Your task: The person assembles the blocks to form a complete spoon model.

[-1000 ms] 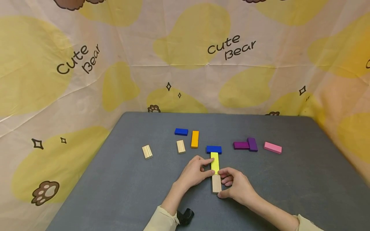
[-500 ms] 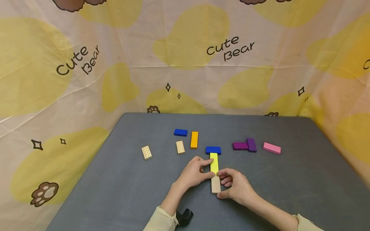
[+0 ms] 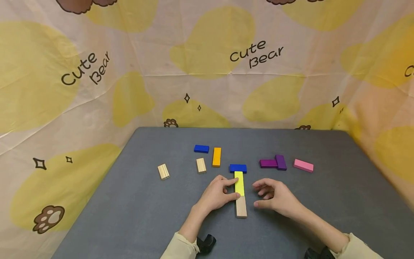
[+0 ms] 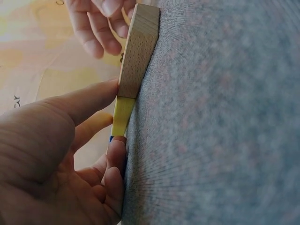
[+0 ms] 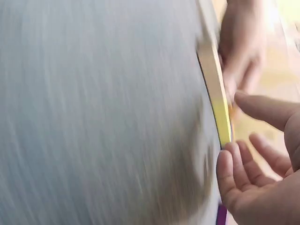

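Note:
In the head view a yellow block [image 3: 239, 183] lies in line with a plain wooden block [image 3: 241, 207], end to end. A blue block [image 3: 238, 168] lies crosswise at the yellow block's far end, making a T. My left hand [image 3: 216, 194] holds the yellow block from the left, its thumb beside the joint with the wooden block and its index finger farther up. Just right of the row, apart from it, is my right hand [image 3: 278, 198], fingers loosely bent around nothing. The left wrist view shows the thumb touching near the joint of the wooden block [image 4: 138, 56]. The right wrist view is blurred.
Two short wooden blocks [image 3: 201, 166], an orange block [image 3: 216, 157] and another blue block [image 3: 201, 149] lie at the back left of the grey table [image 3: 129, 216]. Two purple blocks [image 3: 281, 162] touch each other at the back right, beside a pink block [image 3: 303, 165].
My right hand has let go of the wooden block and moved away to the right. The left hand stays at the yellow block, and the row of blocks keeps its arrangement.

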Available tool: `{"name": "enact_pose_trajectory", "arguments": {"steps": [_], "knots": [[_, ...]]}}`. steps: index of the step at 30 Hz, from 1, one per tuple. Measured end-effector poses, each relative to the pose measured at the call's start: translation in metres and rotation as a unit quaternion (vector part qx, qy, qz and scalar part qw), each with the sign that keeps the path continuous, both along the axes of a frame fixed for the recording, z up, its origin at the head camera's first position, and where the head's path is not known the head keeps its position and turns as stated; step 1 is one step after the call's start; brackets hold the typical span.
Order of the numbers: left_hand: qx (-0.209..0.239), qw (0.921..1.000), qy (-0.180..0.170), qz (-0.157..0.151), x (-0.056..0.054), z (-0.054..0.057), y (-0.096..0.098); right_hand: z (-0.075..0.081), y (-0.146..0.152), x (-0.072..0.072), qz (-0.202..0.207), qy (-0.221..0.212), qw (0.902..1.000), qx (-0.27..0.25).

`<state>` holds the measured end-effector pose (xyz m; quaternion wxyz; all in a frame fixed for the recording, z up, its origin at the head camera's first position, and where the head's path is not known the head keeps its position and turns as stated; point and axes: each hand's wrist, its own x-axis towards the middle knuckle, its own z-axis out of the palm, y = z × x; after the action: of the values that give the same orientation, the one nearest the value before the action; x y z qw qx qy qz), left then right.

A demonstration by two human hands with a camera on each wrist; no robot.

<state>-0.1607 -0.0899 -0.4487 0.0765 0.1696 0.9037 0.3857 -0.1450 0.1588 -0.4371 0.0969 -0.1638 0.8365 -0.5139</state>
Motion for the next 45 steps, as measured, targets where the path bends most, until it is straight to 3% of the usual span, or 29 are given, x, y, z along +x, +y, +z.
{"name": "enact_pose_trajectory", "arguments": {"steps": [9, 15, 20, 28, 36, 45], "knots": [[0.001, 1.0000, -0.001, 0.002, 0.001, -0.001, -0.001, 0.006, 0.081, -0.041, -0.070, 0.085, 0.9930, 0.043], [-0.003, 0.9999, -0.010, 0.006, 0.001, 0.001, 0.000, 0.009, 0.139, -0.065, -0.134, 0.082, 0.9848, 0.074], [-0.001, 0.9999, -0.014, 0.009, 0.001, 0.001, 0.001, 0.003, 0.176, -0.078, -0.152, 0.050, 0.9833, 0.085], [0.003, 0.9999, -0.012, 0.008, 0.000, -0.001, 0.001, -0.008, 0.193, -0.085, -0.105, 0.004, 0.9928, 0.058], [0.002, 0.9999, -0.011, 0.008, 0.000, -0.001, 0.000, -0.007, 0.198, -0.089, -0.019, -0.041, 0.9990, -0.006], [0.005, 0.9999, -0.012, 0.006, -0.001, -0.001, 0.000, -0.004, 0.191, -0.101, 0.029, -0.017, 0.9967, 0.073]]}}
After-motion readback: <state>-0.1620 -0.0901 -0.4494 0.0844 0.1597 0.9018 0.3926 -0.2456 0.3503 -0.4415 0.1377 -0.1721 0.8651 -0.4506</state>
